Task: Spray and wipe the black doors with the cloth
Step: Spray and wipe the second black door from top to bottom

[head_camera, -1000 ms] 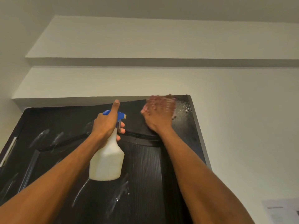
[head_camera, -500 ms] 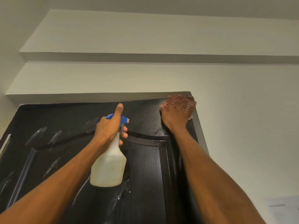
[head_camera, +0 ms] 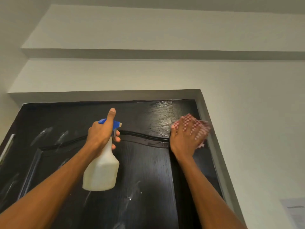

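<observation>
Left hand (head_camera: 100, 133) grips neck of white spray bottle (head_camera: 101, 171), thumb raised straight, fingers at trigger under blue nozzle (head_camera: 115, 123); bottle held up in front of black door (head_camera: 148, 171), no label readable on it. Right hand (head_camera: 186, 134) pressed flat on red-white checked cloth (head_camera: 200, 128) against door's upper right corner, beside grey frame (head_camera: 214, 146); fingers motion-blurred. Wet streaks on door panels. Paper sheet (head_camera: 295, 212) on wall lower right, writing too blurred to read.
</observation>
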